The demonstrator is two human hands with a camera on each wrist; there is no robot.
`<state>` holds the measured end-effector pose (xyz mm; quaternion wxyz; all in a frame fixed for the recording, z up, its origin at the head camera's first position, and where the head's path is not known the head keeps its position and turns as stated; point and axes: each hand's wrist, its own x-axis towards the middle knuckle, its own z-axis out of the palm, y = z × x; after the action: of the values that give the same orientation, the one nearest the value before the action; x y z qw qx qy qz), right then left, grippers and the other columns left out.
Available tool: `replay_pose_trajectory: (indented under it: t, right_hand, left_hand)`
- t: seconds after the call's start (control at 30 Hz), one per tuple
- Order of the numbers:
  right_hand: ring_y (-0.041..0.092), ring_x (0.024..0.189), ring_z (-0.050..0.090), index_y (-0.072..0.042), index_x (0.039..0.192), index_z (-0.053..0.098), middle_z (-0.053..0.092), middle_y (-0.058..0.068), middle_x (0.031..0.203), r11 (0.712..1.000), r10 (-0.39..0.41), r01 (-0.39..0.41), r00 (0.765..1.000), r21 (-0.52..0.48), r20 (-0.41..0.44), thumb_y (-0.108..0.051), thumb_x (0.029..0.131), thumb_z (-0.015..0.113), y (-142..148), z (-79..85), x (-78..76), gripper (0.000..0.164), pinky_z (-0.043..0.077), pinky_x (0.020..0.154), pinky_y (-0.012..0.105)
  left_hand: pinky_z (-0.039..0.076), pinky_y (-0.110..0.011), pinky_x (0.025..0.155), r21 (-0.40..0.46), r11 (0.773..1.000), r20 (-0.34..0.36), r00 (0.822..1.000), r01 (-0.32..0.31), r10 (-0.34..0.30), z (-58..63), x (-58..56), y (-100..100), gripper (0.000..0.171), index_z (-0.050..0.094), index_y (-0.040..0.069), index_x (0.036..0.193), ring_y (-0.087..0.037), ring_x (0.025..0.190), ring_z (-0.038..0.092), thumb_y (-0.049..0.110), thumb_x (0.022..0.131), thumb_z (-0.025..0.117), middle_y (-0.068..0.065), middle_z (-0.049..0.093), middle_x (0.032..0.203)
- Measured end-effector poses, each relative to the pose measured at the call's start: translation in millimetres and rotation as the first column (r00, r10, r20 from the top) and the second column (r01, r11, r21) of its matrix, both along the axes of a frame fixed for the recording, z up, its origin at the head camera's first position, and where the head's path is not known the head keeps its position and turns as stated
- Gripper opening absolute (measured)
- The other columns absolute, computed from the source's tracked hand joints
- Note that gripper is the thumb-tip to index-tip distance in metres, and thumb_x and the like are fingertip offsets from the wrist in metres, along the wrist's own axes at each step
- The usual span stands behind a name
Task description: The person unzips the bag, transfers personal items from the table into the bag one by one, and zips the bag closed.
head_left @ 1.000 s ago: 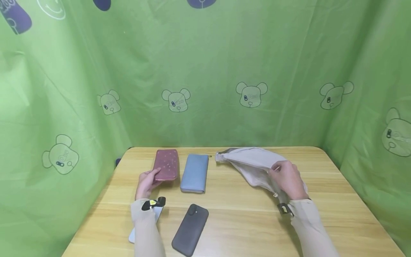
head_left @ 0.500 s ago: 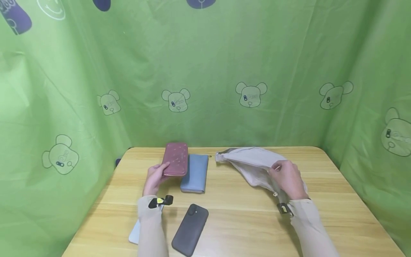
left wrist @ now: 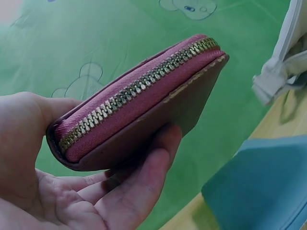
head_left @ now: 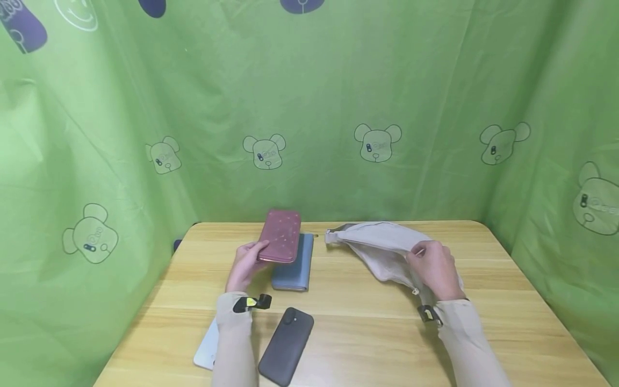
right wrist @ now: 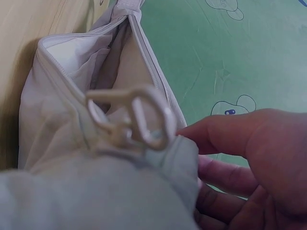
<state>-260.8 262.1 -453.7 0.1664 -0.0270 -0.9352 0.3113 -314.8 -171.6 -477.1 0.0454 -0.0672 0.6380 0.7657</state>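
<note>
We've got the pink wallet [head_left: 280, 236] gripped in our left hand [head_left: 246, 263], thumb on top, fingers curled under, held above the blue wallet [head_left: 295, 263] w/ zip edge up. Right hand [head_left: 432, 269] pinches the rim of the beige bag [head_left: 374, 244], which lies on the table [head_left: 367, 333], mouth open. Best approach, we reckon: keep the rim lifted, bring the wallet in narrow end first, clear of the zip teeth.

Makeshift recording booth: green bear-print curtain [head_left: 309, 107] enclosing wooden table [head_left: 367, 333].
</note>
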Motion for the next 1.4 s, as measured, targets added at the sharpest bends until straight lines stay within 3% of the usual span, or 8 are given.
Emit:
replay_pose_trajectory:
  t: [0.3, 0.57, 0.77, 1.13, 1.4]
  right_hand:
    - [0.028, 0.068, 0.065, 0.000, 0.089, 0.076, 0.075, 0.021, 0.084, 1.000, -0.007, 0.007, 1.000, -0.009, 0.002, -0.013, 0.084, 0.067, -0.9, 1.2, 0.6, 0.017, 0.048, 0.055, 0.032]
    - [0.030, 0.070, 0.067, 0.001, 0.090, 0.076, 0.075, 0.022, 0.085, 1.000, -0.003, 0.003, 1.000, -0.009, 0.018, -0.013, 0.083, 0.066, -0.8, -0.1, 0.1, 0.018, 0.050, 0.055, 0.033]
    - [0.029, 0.072, 0.067, 0.001, 0.090, 0.075, 0.075, 0.022, 0.087, 1.000, 0.013, -0.012, 1.000, -0.014, 0.027, -0.012, 0.084, 0.066, -2.4, -0.8, 1.1, 0.017, 0.051, 0.057, 0.033]
    - [0.027, 0.071, 0.067, 0.000, 0.090, 0.075, 0.076, 0.021, 0.088, 0.999, 0.032, -0.032, 0.999, -0.013, 0.038, -0.013, 0.085, 0.066, -4.8, 0.2, 0.6, 0.017, 0.053, 0.059, 0.033]
    - [0.037, 0.080, 0.072, 0.003, 0.092, 0.077, 0.077, 0.025, 0.093, 0.998, 0.056, -0.056, 0.998, -0.011, 0.037, -0.012, 0.086, 0.069, -8.9, -0.8, 2.5, 0.017, 0.061, 0.075, 0.053]
  left_hand:
    - [0.065, -0.024, 0.078, -0.012, 0.997, -0.028, 0.997, 0.074, -0.074, 10.9, 5.1, 18.7, 0.041, 0.057, -0.015, 0.129, -0.011, 0.077, 0.074, 0.015, 0.102, 0.059, -0.002, 0.075, 0.085]
    - [0.065, -0.026, 0.080, -0.031, 0.981, -0.043, 0.981, 0.190, -0.191, 12.4, 7.7, 34.1, 0.040, 0.057, -0.015, 0.126, -0.011, 0.079, 0.075, 0.016, 0.102, 0.058, -0.002, 0.075, 0.087]
    - [0.065, -0.029, 0.086, -0.053, 0.954, -0.015, 0.955, 0.296, -0.297, 9.6, 8.7, 45.8, 0.038, 0.057, -0.015, 0.126, -0.012, 0.081, 0.075, 0.015, 0.102, 0.057, -0.001, 0.076, 0.089]
    - [0.066, -0.027, 0.076, -0.153, 0.891, 0.010, 0.902, 0.428, -0.432, 0.6, 9.3, 67.0, 0.039, 0.062, -0.015, 0.120, -0.010, 0.073, 0.074, 0.018, 0.101, 0.058, 0.000, 0.073, 0.081]
    - [0.065, -0.027, 0.076, -0.100, 0.846, 0.065, 0.852, 0.524, -0.520, -15.5, 5.6, 79.4, 0.035, 0.063, -0.012, 0.118, -0.009, 0.072, 0.074, 0.018, 0.101, 0.058, 0.002, 0.074, 0.081]
